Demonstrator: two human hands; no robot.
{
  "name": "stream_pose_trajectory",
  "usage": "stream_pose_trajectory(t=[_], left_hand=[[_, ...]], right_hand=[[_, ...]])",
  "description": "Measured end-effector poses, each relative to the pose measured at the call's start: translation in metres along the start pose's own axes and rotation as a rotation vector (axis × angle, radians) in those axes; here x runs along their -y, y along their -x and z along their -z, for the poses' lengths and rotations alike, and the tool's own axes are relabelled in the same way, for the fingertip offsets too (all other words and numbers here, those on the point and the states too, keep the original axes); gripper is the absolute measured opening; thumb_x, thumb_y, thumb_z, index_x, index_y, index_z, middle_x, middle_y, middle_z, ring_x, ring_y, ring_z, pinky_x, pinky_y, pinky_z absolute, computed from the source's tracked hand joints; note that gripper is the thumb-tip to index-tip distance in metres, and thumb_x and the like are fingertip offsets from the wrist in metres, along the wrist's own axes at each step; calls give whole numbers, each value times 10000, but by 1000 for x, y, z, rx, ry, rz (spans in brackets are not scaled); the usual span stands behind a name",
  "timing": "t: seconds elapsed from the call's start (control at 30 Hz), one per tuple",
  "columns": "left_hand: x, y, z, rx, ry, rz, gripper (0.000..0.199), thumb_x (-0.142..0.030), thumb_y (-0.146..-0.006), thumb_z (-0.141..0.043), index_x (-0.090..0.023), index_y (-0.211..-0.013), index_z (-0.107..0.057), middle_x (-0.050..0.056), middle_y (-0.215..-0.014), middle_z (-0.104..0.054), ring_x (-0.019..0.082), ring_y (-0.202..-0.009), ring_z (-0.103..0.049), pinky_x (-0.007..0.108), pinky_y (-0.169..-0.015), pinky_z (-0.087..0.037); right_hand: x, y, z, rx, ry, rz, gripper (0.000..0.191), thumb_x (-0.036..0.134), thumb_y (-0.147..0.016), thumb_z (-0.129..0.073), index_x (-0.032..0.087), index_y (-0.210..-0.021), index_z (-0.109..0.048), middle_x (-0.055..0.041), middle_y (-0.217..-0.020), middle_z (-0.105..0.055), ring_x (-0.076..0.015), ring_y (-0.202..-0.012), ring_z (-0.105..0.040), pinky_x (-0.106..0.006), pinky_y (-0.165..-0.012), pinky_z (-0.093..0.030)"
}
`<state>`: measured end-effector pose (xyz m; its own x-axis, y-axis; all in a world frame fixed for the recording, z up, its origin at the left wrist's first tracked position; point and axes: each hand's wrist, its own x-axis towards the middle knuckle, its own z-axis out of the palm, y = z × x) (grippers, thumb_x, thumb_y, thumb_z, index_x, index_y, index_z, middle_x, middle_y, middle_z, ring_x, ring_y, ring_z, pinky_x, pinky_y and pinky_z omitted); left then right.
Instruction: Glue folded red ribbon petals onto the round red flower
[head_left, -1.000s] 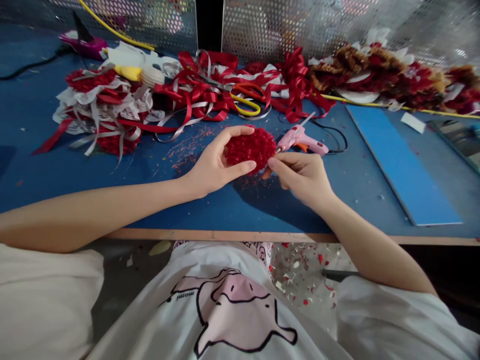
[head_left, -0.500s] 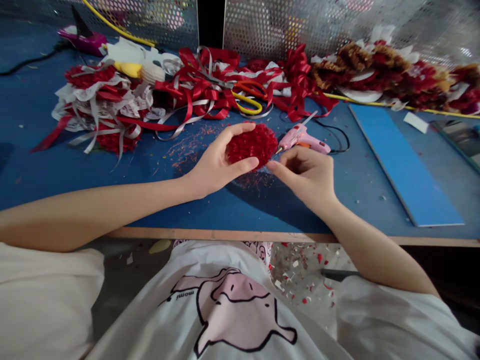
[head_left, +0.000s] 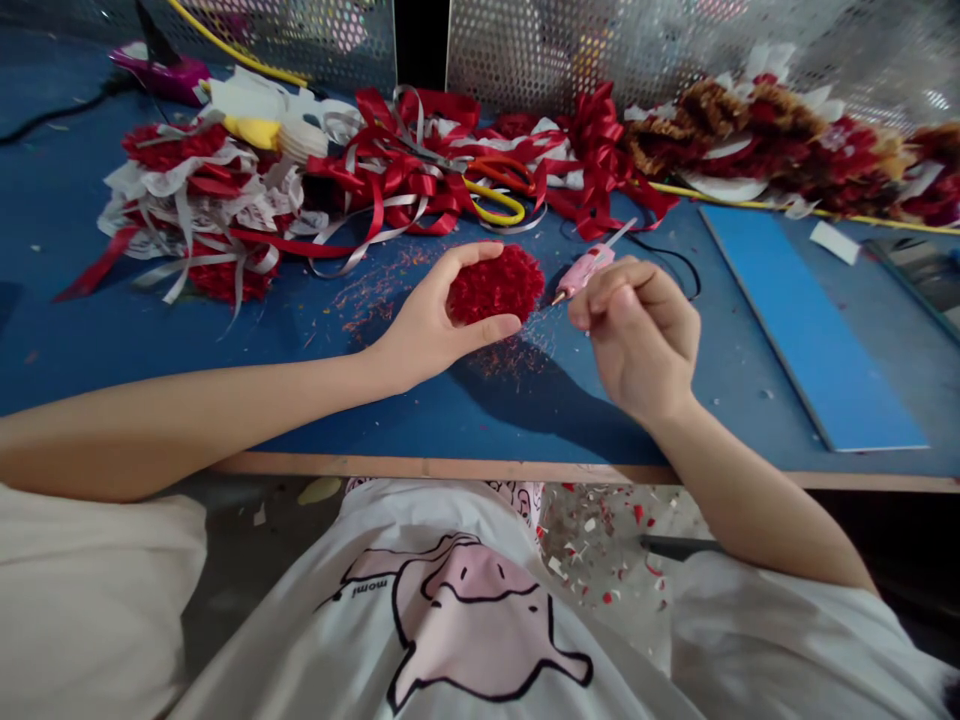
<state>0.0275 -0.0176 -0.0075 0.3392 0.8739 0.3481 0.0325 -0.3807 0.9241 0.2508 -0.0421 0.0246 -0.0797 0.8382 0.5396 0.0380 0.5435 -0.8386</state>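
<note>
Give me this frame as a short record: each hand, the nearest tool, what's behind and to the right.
Left hand: gripping red pompom
Right hand: curled closed, apart from pompom; contents unclear
Nearest tool: pink glue gun, on blue table
Behind: scissors among red ribbons
Right: blue board

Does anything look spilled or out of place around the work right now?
Yes: fine reddish shreds lie scattered on the blue table around the fluffy red piece in the left hand, and red and white scraps litter the floor below. Both look like stray debris.
</note>
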Motion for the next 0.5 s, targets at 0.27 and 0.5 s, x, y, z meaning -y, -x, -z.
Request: stream_pose_trajectory(t=[0.27, 0.5], left_hand=[[4, -2, 1, -37, 7, 10, 846, -764, -745, -837, -306, -1387, -529, 78, -1527, -591, 349, -1428, -594, 550, -1217, -521], [2, 0, 1, -11, -18, 2, 903, -787, -711, -846, -318, -1410, -519, 86, -1566, -542, 364, -1483, -538, 537, -1217, -527]], right_hand=[[6, 5, 0, 192, 96, -143, 303, 466, -945, -754, 249, -737, -720, -12, -671, -637, -143, -598, -568, -328, -566, -478], [9, 11, -9, 207, 249, -94, 62, 304, -876, -836, 272, -926, -854, 7, -771, -783, -128, -593, -661, -290, -566, -546]])
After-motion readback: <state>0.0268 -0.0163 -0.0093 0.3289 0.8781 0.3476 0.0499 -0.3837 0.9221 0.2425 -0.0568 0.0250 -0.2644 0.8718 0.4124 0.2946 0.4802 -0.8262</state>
